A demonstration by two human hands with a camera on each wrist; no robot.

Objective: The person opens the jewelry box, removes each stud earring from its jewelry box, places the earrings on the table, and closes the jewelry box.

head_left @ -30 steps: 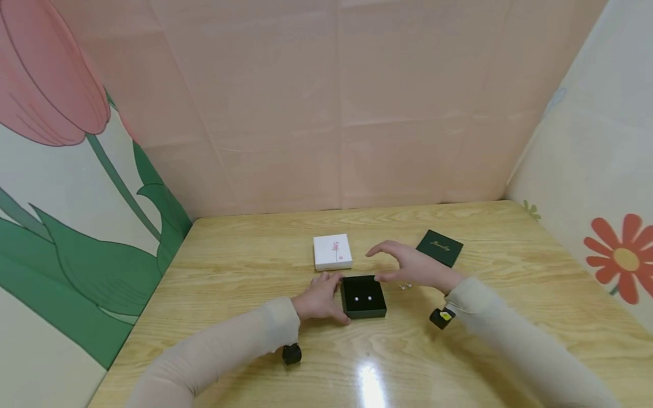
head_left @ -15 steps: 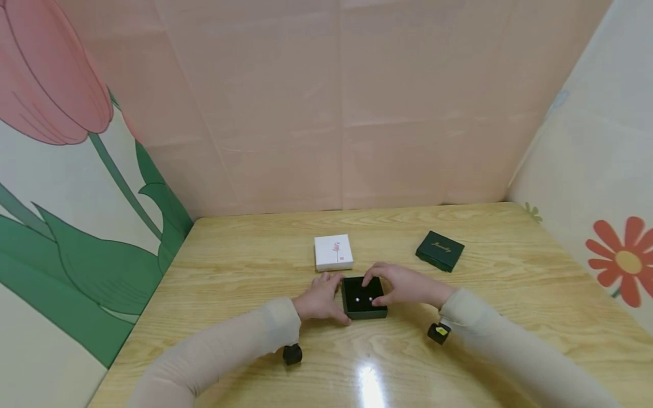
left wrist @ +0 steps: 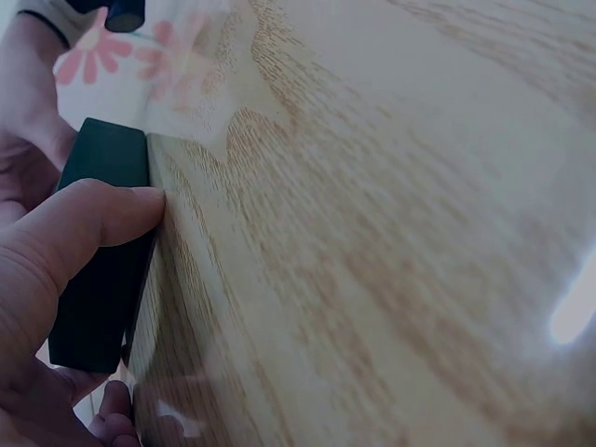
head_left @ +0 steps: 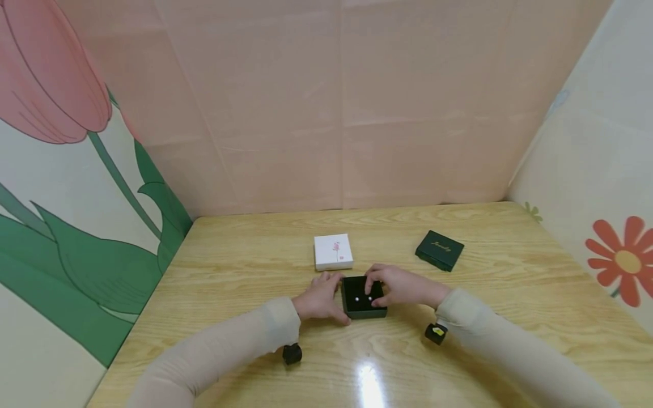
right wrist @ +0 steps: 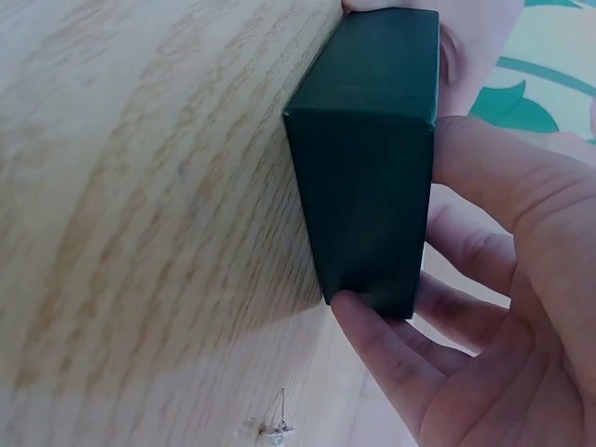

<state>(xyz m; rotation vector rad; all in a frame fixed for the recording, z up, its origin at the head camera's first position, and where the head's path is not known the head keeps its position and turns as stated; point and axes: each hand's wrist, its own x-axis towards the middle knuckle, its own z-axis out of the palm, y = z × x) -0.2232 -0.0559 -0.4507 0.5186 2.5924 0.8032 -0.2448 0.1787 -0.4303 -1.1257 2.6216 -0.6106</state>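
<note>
The right pearl stud [head_left: 369, 298] sits inside the lidless dark green box [head_left: 364, 315], level with its left twin [head_left: 356, 299]; the pair lines up nine to three o'clock. The right hand [head_left: 403, 286], at three o'clock, is nearer, its bent thumb and a finger spaced narrowly about that stud; whether they pinch it cannot be told. The left hand [head_left: 317, 298], at nine o'clock, holds the box, thumb across the near wall. A white box [head_left: 333, 251] stands at eleven.

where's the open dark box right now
In the head view, the open box sits right of centre, the left hand at its left side, the right hand over its right, the white box beyond.
</note>
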